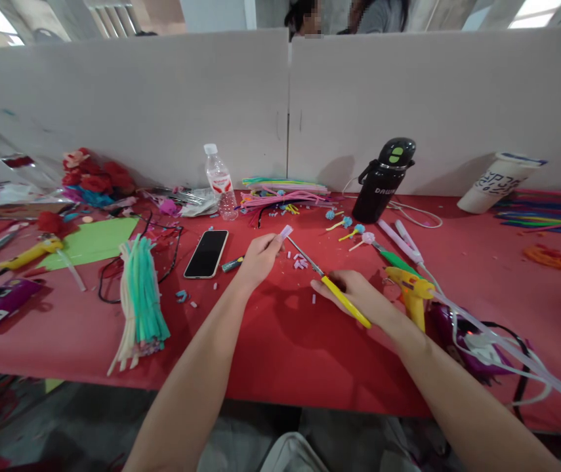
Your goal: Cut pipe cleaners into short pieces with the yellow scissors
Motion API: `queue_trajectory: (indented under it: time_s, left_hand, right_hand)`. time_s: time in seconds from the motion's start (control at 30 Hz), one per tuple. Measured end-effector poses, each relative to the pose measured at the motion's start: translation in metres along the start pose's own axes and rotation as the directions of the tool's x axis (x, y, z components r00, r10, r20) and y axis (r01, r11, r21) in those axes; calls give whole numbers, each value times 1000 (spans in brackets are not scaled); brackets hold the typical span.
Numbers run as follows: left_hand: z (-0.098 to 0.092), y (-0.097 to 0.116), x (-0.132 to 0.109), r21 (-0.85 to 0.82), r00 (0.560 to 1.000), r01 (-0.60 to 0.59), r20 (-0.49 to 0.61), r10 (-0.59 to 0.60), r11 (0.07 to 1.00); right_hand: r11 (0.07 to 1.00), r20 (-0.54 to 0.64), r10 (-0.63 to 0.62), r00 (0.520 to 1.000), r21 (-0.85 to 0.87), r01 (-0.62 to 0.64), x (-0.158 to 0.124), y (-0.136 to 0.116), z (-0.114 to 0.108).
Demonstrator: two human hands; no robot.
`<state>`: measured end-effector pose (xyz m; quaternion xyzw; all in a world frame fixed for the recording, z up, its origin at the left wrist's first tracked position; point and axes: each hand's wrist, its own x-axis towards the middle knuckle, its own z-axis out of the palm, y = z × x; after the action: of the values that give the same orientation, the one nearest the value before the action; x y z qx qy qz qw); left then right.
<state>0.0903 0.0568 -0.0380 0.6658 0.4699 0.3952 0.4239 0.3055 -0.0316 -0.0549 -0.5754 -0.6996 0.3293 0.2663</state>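
Observation:
My left hand (259,261) is closed, pinching a short lilac strip (286,231) between thumb and fingertips. In my right hand (353,295) is a pair of scissors (343,300) with yellow handles, seen nearly edge-on. Their tips point at the strip, just short of it or touching; I cannot tell which. Small cut lilac pieces (300,262) lie on the red table below the blades. Beside my left wrist lies a dark green, battery-like cylinder (233,264). Several pompom-topped stems (359,229), blue and pink, rest beyond my right hand.
A phone (206,254) and a teal and cream pipe-cleaner bundle (145,295) lie left on the red table (280,367). A water bottle (221,183) and black flask (382,180) stand behind. Right are a yellow glue gun (411,292), cords, and a leaning cup (499,183).

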Motion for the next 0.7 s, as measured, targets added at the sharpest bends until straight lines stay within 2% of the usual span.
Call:
queue_trajectory:
  time_s: [0.13, 0.27, 0.47, 0.6, 0.7]
  left_hand:
    - [4, 0, -1, 7, 996, -46, 79, 45, 999]
    - [6, 3, -3, 32, 994, -37, 106, 33, 999]
    - [4, 5, -5, 37, 990, -53, 134, 48, 998]
    - [3, 4, -5, 27, 986, -59, 159, 54, 998]
    - [2, 5, -5, 27, 981, -55, 190, 49, 998]
  right_hand:
    - [1000, -19, -2, 1000, 11, 3, 0, -1, 2]
    - [1000, -44, 6, 999, 1, -6, 1, -2, 3]
    - [999, 16, 21, 1000, 33, -22, -1, -4, 4]
    - [999, -31, 28, 999, -32, -29, -8, -12, 1]
    - [997, -4, 39, 999, -73, -39, -14, -22, -5]
